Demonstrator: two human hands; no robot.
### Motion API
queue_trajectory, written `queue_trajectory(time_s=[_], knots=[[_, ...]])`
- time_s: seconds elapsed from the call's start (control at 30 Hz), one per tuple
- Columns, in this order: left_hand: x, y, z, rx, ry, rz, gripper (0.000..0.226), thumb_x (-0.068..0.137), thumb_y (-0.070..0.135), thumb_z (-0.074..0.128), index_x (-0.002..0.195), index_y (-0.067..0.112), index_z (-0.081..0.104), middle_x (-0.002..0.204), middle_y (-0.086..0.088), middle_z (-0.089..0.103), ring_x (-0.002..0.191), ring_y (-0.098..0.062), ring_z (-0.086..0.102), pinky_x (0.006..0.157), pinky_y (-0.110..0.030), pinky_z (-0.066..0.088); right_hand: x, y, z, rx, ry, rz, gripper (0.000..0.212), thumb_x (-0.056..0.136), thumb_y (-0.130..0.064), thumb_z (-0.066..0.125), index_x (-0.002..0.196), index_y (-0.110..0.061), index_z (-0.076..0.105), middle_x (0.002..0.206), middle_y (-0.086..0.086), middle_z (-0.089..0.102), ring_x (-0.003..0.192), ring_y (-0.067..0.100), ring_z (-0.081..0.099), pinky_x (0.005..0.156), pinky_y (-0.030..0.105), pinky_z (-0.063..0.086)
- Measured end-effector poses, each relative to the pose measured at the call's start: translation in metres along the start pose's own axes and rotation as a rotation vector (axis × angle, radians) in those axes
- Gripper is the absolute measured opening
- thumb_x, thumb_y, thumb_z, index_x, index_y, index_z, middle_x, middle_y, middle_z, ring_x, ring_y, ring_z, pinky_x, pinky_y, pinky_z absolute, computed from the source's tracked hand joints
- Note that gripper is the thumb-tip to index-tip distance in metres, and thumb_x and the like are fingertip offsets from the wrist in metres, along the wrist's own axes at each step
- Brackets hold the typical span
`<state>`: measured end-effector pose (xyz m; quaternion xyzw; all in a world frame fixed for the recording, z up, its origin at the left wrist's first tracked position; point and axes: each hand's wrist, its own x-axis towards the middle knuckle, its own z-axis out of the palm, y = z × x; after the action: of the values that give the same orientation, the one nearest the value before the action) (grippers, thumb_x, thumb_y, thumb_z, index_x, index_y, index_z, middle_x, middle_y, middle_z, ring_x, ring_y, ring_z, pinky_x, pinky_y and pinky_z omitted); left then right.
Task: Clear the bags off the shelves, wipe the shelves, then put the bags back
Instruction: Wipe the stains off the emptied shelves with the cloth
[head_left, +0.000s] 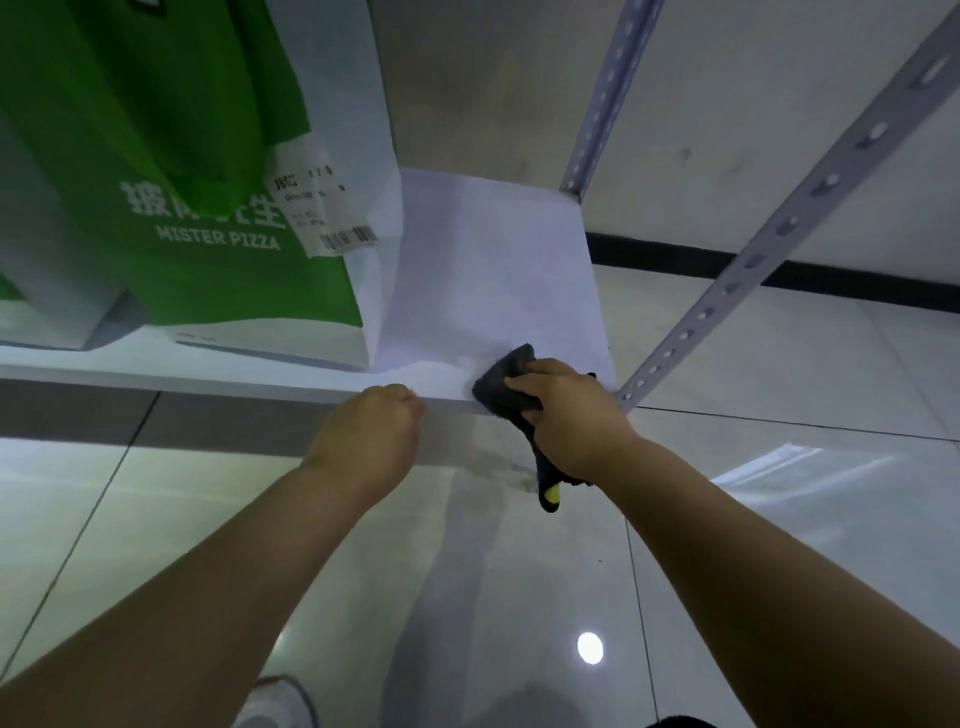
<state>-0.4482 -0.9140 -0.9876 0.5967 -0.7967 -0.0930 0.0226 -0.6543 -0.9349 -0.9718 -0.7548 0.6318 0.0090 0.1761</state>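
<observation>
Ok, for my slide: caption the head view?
Right hand wipes the shelf with a dark cloth beside a green bag.

On the shelf (493, 270), bag (208, 208) at left, cloth (501, 387) to its right at the front edge.

green bag (171, 156) top cut off; label (322, 208) print blurred; cloth (498, 389) partly under right hand (571, 415); left hand (369, 436) grip hidden

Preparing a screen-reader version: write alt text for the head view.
A right hand grips a dark cloth on the white shelf near its front edge; the left hand rests at that edge. A green Mister Pizza bag stands further left.
</observation>
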Motion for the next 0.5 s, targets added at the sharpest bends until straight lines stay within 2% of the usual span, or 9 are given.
queue_trajectory(time_s=[0.07,0.23,0.33,0.5], knots=[[-0.007,0.002,-0.011,0.019,-0.047,-0.026,0.014,0.087,0.009,0.046,0.089,0.011,0.060,0.099,-0.008,0.058,0.091,-0.029,0.056,0.069,-0.038,0.047,-0.007,-0.002,-0.008,0.079,-0.005,-0.026,0.041,0.091,-0.012,0.049,0.130,-0.025,0.050,0.135,0.003,0.044,0.109,0.032,0.050,0.092,0.041,0.044],[-0.032,0.002,-0.042,0.010,-0.138,-0.083,0.015,0.088,0.026,0.047,0.087,0.019,0.060,0.102,-0.005,0.060,0.094,-0.029,0.057,0.079,-0.039,0.050,-0.030,-0.008,-0.024,0.246,0.086,-0.131,0.037,0.092,-0.010,0.047,0.127,-0.019,0.053,0.129,0.003,0.049,0.107,0.026,0.052,0.088,0.033,0.044],[-0.053,-0.001,-0.061,0.035,-0.128,-0.138,0.019,0.088,0.035,0.049,0.096,0.025,0.062,0.108,-0.001,0.061,0.099,-0.026,0.058,0.082,-0.036,0.049,-0.041,-0.015,-0.033,0.308,0.075,-0.254,0.036,0.092,-0.010,0.048,0.127,-0.019,0.054,0.131,0.001,0.048,0.109,0.023,0.051,0.089,0.029,0.041],[-0.092,-0.012,-0.084,0.090,-0.110,-0.266,0.035,0.088,0.048,0.050,0.118,0.031,0.059,0.125,0.004,0.060,0.112,-0.021,0.056,0.088,-0.032,0.046,-0.056,-0.042,-0.042,0.351,0.074,-0.445,0.040,0.092,-0.011,0.052,0.130,-0.023,0.054,0.142,-0.006,0.042,0.122,0.017,0.044,0.098,0.020,0.030]])
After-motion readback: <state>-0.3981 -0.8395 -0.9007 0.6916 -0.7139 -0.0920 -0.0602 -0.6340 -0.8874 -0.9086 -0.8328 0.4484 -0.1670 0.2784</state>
